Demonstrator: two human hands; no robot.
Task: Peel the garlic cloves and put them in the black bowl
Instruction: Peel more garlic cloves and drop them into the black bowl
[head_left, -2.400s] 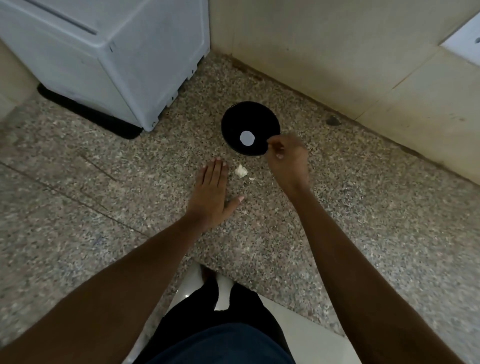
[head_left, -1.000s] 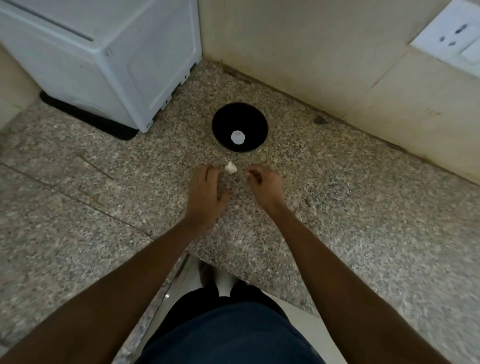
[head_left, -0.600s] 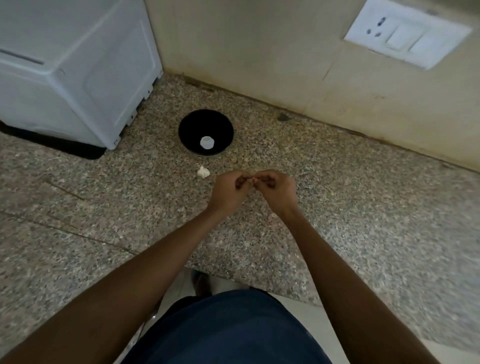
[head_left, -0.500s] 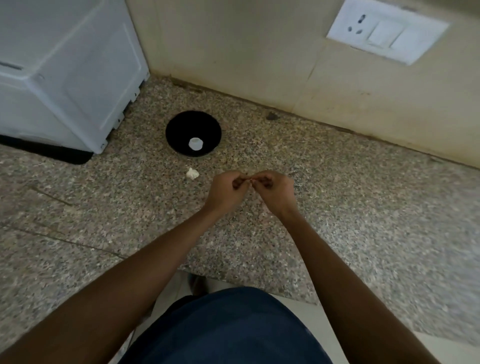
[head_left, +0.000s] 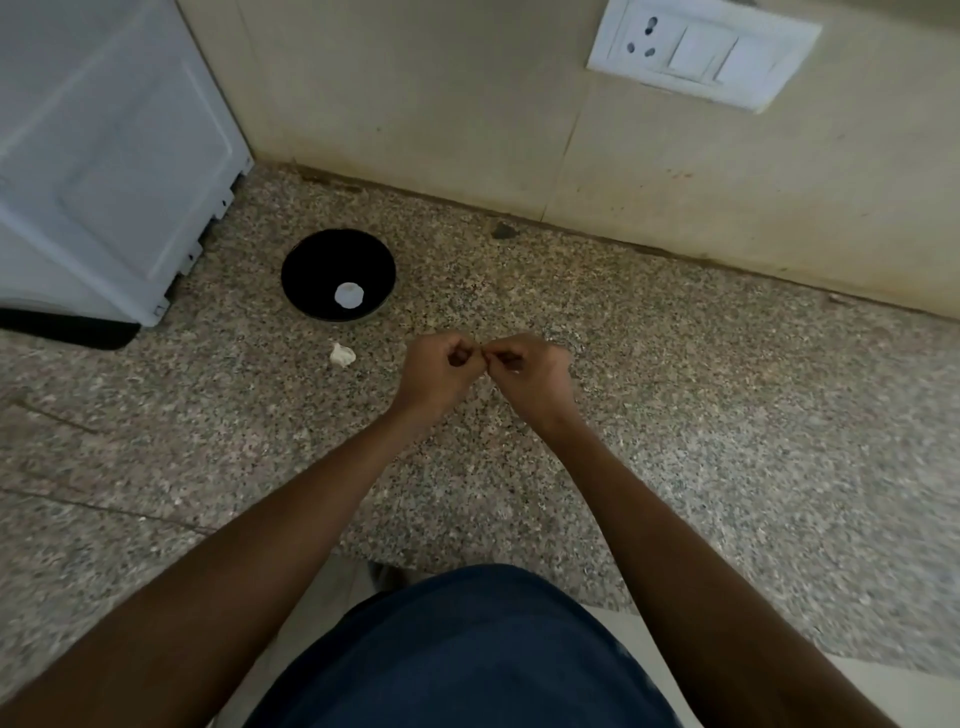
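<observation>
Pinching sth tiny between them: left hand (head_left: 441, 371) & right hand (head_left: 530, 371), fingers curled, tips meeting over table (head_left: 675, 415); item too small to ID. Garlic piece (head_left: 343, 355) left of grip, apart. Beyond, black bowl (head_left: 311, 260), white piece (head_left: 349, 295) inside.

Speckled granite desk (head_left: 675, 426), runs to tiled wall. Black bowl (head_left: 317, 260) sits on it w/ one white piece (head_left: 348, 295) inside. Just near side of bowl: small white garlic bit (head_left: 342, 355). Left of bowl: white appliance (head_left: 104, 156) on black base (head_left: 67, 327).
</observation>
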